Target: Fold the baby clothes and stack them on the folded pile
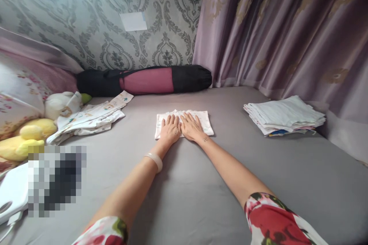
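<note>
A folded piece of white patterned cloth (206,121) lies flat on the grey bed sheet (184,183), straight ahead of me. My left hand (170,128) rests palm down on its left half, fingers spread. Beside it, almost touching, my right hand (192,125) presses flat on the middle of the same cloth, its fingers pointing forward. Neither hand grasps anything. The hands cover much of the cloth, so its exact kind cannot be made out.
Folded cloths (284,113) form a stack on the right. Loose patterned clothes (94,118) lie on the left near plush toys (34,132) and a white device (13,183) with a cable. A long black-and-pink bag (146,80) lies along the wall, beside the purple curtain (258,26).
</note>
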A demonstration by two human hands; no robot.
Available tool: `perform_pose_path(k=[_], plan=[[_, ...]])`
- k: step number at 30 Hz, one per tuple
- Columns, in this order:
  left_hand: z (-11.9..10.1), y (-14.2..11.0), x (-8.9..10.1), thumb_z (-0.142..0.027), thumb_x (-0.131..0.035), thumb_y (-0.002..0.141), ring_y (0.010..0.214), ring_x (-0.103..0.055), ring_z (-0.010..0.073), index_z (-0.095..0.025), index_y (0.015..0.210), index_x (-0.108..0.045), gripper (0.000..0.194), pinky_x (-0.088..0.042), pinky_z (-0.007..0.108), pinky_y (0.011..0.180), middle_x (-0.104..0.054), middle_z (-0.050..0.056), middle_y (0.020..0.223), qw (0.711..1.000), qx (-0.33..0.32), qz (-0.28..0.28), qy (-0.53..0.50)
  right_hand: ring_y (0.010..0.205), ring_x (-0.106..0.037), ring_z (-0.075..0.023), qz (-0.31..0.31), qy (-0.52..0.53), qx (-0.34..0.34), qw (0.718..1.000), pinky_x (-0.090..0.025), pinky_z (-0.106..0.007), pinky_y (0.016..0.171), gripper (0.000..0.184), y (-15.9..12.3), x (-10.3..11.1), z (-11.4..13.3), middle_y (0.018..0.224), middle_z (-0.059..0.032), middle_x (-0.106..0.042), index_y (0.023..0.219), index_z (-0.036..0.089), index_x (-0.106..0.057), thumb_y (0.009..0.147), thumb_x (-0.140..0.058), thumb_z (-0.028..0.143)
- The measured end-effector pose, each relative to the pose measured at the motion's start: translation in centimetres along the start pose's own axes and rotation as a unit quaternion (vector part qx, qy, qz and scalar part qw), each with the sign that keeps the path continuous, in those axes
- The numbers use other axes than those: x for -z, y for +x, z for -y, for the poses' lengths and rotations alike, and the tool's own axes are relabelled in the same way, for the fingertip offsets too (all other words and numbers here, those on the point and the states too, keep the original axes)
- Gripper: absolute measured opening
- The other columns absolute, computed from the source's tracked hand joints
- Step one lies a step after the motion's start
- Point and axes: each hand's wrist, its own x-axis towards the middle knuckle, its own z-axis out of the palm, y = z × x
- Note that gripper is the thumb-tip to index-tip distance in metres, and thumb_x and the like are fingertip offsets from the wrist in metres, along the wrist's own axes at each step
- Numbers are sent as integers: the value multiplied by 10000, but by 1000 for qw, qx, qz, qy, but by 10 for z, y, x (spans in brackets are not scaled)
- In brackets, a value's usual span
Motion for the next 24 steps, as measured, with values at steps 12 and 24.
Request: perform_pose_path(k=[12, 24], plan=[[4, 4, 8, -311, -245, 1005, 1432, -339, 293, -141, 1417, -444, 488, -267, 521, 1158, -426, 149, 1524, 999, -33, -17, 38, 1501, -170, -246, 40, 6, -6, 999, -93, -515, 1204, 564, 1, 14, 1, 1623, -92, -239, 1528, 162, -329, 979, -275, 280], [12, 3, -3, -271, -258, 999, 1451, -321, 273, -147, 1452, -409, 494, -258, 504, 1173, -420, 123, 1536, 999, -28, -35, 27, 1497, -182, -229, 24, 0, 36, 999, -91, -486, 1210, 566, 0, 2, 9, 1616, -76, -261, 1529, 143, -329, 992, -231, 293]])
